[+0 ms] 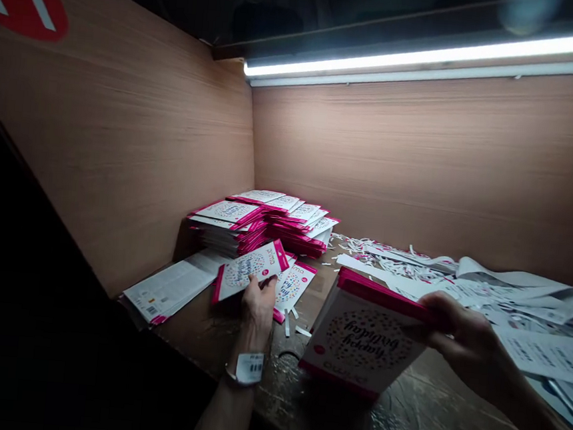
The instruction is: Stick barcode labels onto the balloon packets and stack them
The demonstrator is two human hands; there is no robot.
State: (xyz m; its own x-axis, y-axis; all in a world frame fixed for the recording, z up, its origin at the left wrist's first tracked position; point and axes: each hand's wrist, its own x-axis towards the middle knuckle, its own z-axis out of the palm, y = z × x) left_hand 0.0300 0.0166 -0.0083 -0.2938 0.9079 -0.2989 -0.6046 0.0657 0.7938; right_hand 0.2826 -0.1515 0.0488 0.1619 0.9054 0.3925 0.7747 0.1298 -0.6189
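A tall, uneven pile of flat white packets with magenta edges (pixel 266 223) stands on a worn brown table (pixel 433 398). Nearer the person than this pile, the left hand (pixel 257 301) has its grip closed on a single thin white packet with magenta ends and a dotted "happy birthday" print (pixel 247 272), thumb on top, above a few loose matching packets (pixel 299 286). To the right of the pile and nearer the person, the right hand (pixel 459 330) clasps a thick, tilted bundle of the same packets (pixel 368 342) by its magenta edge; whether the bundle touches the table cannot be told. Right of the pile lie curled white paper strips (pixel 516 282).

The step in hand appears to be sorting packets, one singled out while the bundle is held together. The next move seems to call for a firm right grip, so that no packet slides out, and a light left pinch.
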